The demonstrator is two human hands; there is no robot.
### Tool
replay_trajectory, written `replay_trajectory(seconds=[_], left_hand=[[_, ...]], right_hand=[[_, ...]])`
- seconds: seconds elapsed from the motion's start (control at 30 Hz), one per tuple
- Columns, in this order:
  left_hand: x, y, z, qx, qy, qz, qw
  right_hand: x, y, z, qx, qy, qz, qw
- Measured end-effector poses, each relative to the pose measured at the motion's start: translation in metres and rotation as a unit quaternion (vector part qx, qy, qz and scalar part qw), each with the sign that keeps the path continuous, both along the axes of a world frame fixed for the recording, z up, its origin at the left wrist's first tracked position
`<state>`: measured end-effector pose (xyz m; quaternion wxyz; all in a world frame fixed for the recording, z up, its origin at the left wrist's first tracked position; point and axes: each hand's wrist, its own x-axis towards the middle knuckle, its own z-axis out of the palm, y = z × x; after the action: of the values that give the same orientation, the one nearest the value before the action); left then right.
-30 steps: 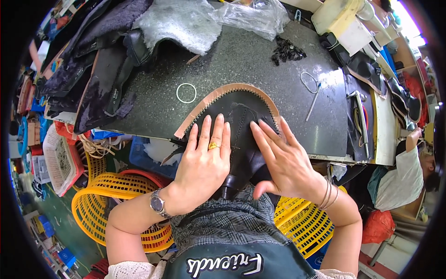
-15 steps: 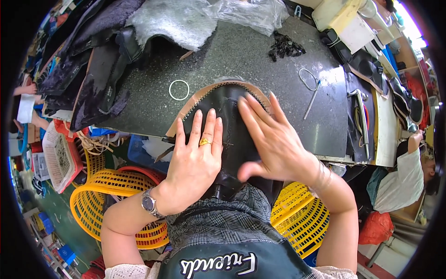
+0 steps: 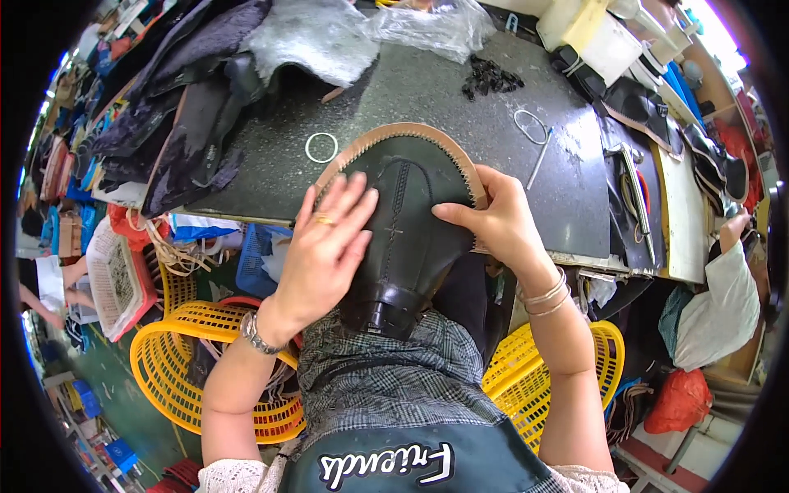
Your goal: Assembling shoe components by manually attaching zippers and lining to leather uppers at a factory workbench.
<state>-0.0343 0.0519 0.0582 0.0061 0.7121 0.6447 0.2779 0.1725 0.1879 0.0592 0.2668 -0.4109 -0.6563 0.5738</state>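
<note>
A black leather shoe upper point(image 3: 408, 205) lies over the table's near edge and down toward my lap. It has a tan border with zigzag stitching round its far curve, a raised seam down the middle and a dark band at its near end. My right hand point(image 3: 499, 216) pinches its right rim, thumb on top and fingers beneath the border. My left hand point(image 3: 327, 244), slightly blurred, rests on the left side of the upper with its fingers stretched out and nothing gripped.
On the dark worktable point(image 3: 567, 197) lie a white ring point(image 3: 321, 148), a pen-like stick point(image 3: 538, 158) and black scraps point(image 3: 491, 77). Leather pieces point(image 3: 197, 107) are piled at left. Yellow baskets point(image 3: 177, 329) stand below. Another person's sleeve point(image 3: 723, 304) shows at far right.
My right hand has moved from flat on the upper to its right rim and closed there. My left hand has shifted left and lifted a little. More of the upper's face shows.
</note>
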Motion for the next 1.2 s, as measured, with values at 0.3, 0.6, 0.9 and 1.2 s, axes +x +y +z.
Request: replay_trajectory(seconds=[0.3,0.6,0.9,1.2], left_hand=[[0.051,-0.128,-0.019,-0.036,-0.276,0.173,0.945],[0.018,-0.141,0.022,-0.009,-0.454,0.135,0.881],[-0.014,-0.076,0.071,0.182,-0.14,0.211,0.95],[0.034,0.015,0.043,0.181,-0.064,-0.023,0.981]], right_hand=[[-0.041,-0.069,0.013,-0.287,0.419,-0.012,0.861],[-0.024,-0.077,0.029,-0.226,0.434,0.028,0.872],[-0.021,-0.065,0.036,-0.25,0.446,-0.002,0.859],[-0.04,-0.055,0.02,-0.102,0.42,-0.032,0.901]])
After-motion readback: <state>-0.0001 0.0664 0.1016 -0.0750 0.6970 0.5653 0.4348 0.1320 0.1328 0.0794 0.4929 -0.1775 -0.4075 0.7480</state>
